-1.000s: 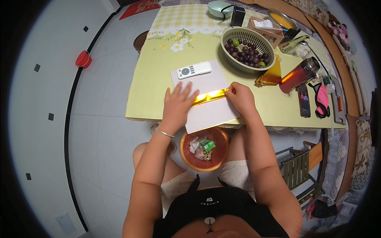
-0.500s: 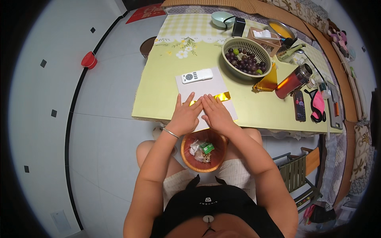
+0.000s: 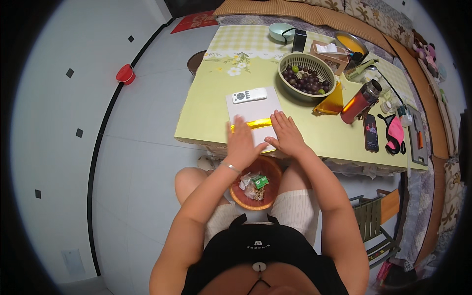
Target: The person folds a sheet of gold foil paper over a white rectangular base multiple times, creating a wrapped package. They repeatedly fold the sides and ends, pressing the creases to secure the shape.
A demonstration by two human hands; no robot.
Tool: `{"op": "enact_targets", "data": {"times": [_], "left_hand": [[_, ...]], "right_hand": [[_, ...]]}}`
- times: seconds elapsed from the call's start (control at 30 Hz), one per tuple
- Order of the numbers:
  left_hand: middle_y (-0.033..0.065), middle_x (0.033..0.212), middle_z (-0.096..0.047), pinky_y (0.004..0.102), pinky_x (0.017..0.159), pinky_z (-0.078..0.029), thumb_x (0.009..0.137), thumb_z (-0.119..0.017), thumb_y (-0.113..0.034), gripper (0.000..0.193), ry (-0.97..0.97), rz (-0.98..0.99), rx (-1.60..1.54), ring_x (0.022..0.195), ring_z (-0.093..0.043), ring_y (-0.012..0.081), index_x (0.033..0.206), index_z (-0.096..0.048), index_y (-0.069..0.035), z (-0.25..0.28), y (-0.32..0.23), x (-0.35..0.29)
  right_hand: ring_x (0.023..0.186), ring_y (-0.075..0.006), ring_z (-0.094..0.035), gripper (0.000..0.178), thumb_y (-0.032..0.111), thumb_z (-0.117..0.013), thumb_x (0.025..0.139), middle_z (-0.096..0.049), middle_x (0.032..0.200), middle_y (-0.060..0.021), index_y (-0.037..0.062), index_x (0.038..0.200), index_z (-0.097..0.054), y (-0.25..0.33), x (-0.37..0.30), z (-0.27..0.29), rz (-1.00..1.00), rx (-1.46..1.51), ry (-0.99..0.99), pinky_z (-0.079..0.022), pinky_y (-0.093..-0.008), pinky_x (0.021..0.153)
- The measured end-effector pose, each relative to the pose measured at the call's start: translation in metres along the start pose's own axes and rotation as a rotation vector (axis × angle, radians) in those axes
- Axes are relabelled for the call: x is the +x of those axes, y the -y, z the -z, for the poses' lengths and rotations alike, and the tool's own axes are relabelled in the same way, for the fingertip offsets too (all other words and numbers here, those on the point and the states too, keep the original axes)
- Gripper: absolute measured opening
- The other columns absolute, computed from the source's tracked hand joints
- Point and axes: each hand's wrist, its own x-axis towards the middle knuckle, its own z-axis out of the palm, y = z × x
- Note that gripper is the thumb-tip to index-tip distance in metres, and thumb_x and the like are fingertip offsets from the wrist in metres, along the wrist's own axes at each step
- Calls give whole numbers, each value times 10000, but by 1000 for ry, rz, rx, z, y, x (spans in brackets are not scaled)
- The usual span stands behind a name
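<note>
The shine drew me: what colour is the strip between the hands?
The strip is shiny gold, clearest in the head view.

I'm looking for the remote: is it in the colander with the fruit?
No, the white remote lies on the pale sheet, beyond the gold strip as seen from the person.

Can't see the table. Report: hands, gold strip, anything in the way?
Left hand open over gold strip; right hand open at its right end. Strip crosses pale sheet. White remote on sheet's far end, off strip.
</note>
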Motion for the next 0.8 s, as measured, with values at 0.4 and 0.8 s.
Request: {"op": "enact_targets", "data": {"times": [0.4, 0.8], "left_hand": [[330, 1606, -229, 520, 1240, -137, 885, -588, -681, 1084, -99, 65, -175, 1526, -187, 427, 1515, -266, 141, -40, 18, -9], [122, 966, -677, 573, 1109, -347, 759, -726, -220, 162, -251, -291, 3, 1068, -585, 297, 812, -733, -67, -5, 48, 20]], "right_hand": [[1547, -333, -181, 896, 616, -521, 944, -234, 1657, -178, 22, 1573, -289, -1, -1, -4, -27, -7, -25, -155, -499, 1246], [1408, -334, -421, 571, 352, -574, 940, -485, 1477, -191, -22, 1370, -531, -7, 15, 9, 150, -201, -139, -261, -484, 1206]]}}
